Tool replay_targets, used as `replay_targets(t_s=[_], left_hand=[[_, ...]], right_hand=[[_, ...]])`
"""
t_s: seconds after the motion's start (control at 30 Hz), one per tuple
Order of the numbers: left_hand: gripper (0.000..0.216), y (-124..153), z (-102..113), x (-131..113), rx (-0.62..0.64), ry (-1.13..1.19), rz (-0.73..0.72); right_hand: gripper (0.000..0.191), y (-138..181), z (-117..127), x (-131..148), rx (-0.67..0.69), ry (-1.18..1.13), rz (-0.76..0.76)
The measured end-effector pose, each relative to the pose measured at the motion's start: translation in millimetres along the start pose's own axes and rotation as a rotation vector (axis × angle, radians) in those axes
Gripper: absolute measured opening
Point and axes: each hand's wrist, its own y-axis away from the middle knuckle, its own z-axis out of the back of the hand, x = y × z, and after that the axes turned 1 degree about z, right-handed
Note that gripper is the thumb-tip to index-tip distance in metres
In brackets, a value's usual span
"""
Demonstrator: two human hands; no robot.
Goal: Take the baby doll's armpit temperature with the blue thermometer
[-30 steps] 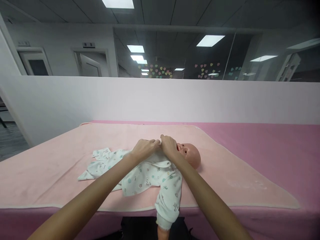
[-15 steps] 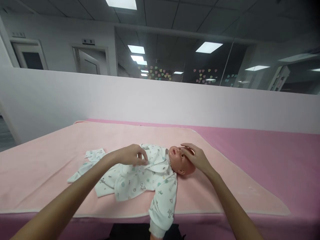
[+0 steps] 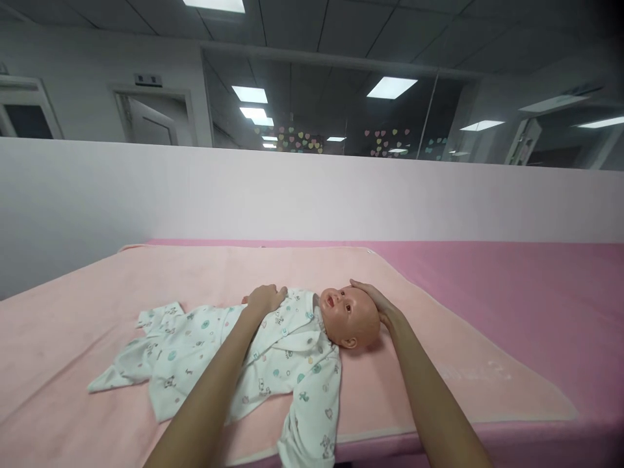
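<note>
A baby doll (image 3: pixel 350 317) lies on its back on a peach blanket (image 3: pixel 234 266), dressed in a white printed top (image 3: pixel 280 364) and trousers (image 3: pixel 175 351). Its head is to the right and its mouth is open. My left hand (image 3: pixel 266 299) is closed round the far sleeve at the doll's side; most of its fingers are hidden behind the cloth. A bit of the doll's far hand (image 3: pixel 245 299) shows beside it. My right hand (image 3: pixel 377 301) cups the crown of the head, its fingers curling behind the far side. The near sleeve (image 3: pixel 312 409) reaches over the blanket's front edge.
Under the blanket is a pink padded surface (image 3: pixel 526 305), seen at the right and along the front. Behind it runs a low white wall (image 3: pixel 312 198). Farther back are a glass partition with heart stickers (image 3: pixel 302 140) and a door (image 3: pixel 151 120).
My left hand has come down from above the doll's chest onto its far sleeve. My right hand has slid from over the brow to the crown. The trouser legs have shifted left and straightened.
</note>
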Motion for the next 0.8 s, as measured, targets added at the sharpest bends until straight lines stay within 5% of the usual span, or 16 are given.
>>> replay_targets(t_s=[0.27, 0.47, 0.8], left_hand=[[0.058, 12.0, 6.0, -0.6, 0.042, -0.019, 0.048], [0.061, 7.4, 5.9, 3.6, 0.083, 0.001, -0.009], [0.048, 22.3, 17.6, -8.3, -0.074, 0.121, -0.132]], right_hand=[[0.018, -17.6, 13.2, -1.7, -0.215, -0.115, 0.230], [0.026, 1.3, -3.5, 7.6, -0.026, 0.094, 0.213], [0.022, -2.1, -3.0, 0.9, -0.127, 0.044, 0.159]])
